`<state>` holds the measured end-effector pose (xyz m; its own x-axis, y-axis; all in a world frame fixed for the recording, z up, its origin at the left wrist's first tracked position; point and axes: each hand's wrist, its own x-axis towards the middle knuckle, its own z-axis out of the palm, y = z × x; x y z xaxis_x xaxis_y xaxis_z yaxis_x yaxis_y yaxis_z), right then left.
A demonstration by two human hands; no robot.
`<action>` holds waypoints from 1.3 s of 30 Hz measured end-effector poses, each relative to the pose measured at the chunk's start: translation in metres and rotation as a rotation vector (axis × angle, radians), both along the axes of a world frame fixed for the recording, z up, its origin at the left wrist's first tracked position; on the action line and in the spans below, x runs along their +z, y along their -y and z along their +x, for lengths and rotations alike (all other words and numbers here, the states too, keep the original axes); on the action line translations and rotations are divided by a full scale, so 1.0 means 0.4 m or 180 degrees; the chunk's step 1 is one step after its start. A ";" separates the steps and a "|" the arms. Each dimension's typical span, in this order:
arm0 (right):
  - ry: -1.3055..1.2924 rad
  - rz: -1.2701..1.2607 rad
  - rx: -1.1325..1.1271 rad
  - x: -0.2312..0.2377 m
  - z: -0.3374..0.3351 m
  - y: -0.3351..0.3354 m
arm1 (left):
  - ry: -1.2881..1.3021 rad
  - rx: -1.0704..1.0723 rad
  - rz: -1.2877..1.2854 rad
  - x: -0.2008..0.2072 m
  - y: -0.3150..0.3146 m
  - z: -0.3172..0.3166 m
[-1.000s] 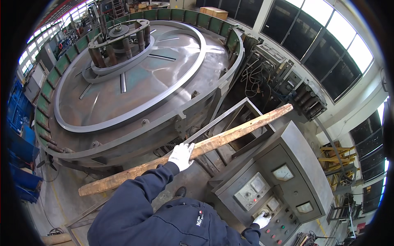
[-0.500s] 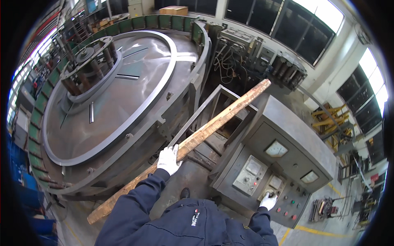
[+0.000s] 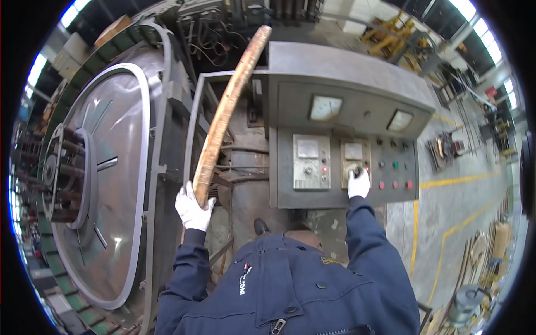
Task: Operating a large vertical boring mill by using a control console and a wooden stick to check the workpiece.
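Observation:
My left hand (image 3: 192,211), in a white glove, is closed around a long, rough wooden bar (image 3: 228,109). The bar slants up and away from me to the right, beside the large round metal machine. My right hand (image 3: 359,184), gloved too, has its fingers pinched on a knob on the small beige control module (image 3: 353,149). The fingers mostly hide the knob. That module sits in the sloping face of a grey control console (image 3: 282,167), left of several coloured buttons (image 3: 395,184). Another module (image 3: 311,156) with a dial knob and a lit red lamp is to its left.
On the left stands the big round machine, its flat metal disc (image 3: 125,223) ringed by a raised rim. A metal frame (image 3: 194,128) lies between it and the console. Two meters, one a square gauge (image 3: 325,108), top the console. Yellow lines (image 3: 446,181) mark the floor at right.
My view has turned to the right, so the machine sits farther left and the console nearer the middle. The bar appears steeper. Both hands keep their holds.

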<state>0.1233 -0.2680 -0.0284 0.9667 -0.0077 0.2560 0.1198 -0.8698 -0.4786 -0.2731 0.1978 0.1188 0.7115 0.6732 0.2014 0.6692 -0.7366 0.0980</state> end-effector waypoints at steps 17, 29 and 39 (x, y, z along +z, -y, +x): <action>-0.0566 0.0462 0.0332 0.081 -0.007 0.022 | 0.0243 -0.1966 -0.1542 -0.158 0.434 0.614; -0.0367 0.0424 0.0620 0.071 -0.009 0.034 | -0.0187 -0.1947 -0.1112 -0.131 0.464 0.682; -0.0406 0.0387 0.0697 0.112 -0.008 0.032 | -0.0195 -0.2132 -0.1153 -0.147 0.470 0.690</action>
<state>0.1201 -0.2809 0.0164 0.9730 0.1817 0.1421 0.2307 -0.7652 -0.6011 0.0029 0.0100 0.0599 0.9939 0.1105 -0.0028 0.1029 -0.9160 0.3878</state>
